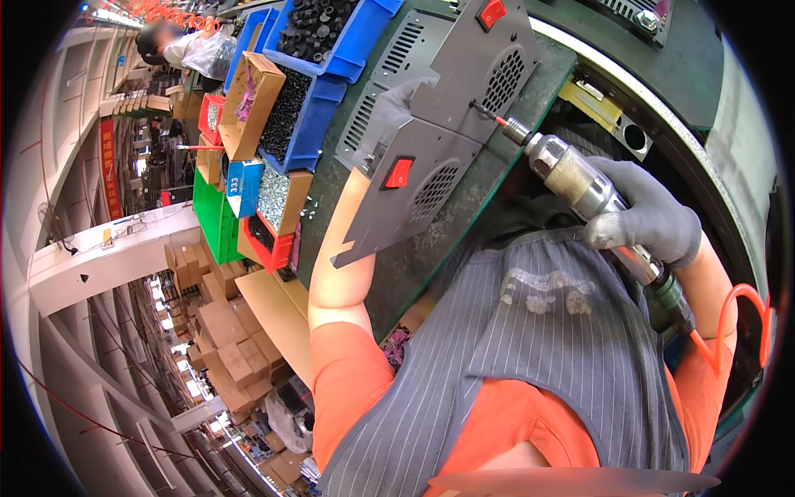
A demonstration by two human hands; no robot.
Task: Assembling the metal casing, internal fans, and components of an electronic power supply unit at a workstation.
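My right hand [650, 211], in a grey glove, is wrapped round an inline air screwdriver [571, 170] with an orange hose at its rear. The long bit slants up to a dark grey sheet-metal panel [443, 137], its tip at the panel's edge below a round vent grille. A second panel [364, 215] of the same kind stands nearer me; each carries a red rocker switch and a vent grille. Behind them, my gloved left hand [385, 120] rests against the slotted metal parts, its fingers mostly hidden by the upper panel.
Along the left of the dark green bench [385, 290] stand blue bins [319, 124] of black fasteners, a cardboard box [286, 195] of silvery screws, a red bin [269, 244] and a green crate [217, 219]. Another person [195, 51] is at the far left. Stacked cartons [228, 319] fill the lower left.
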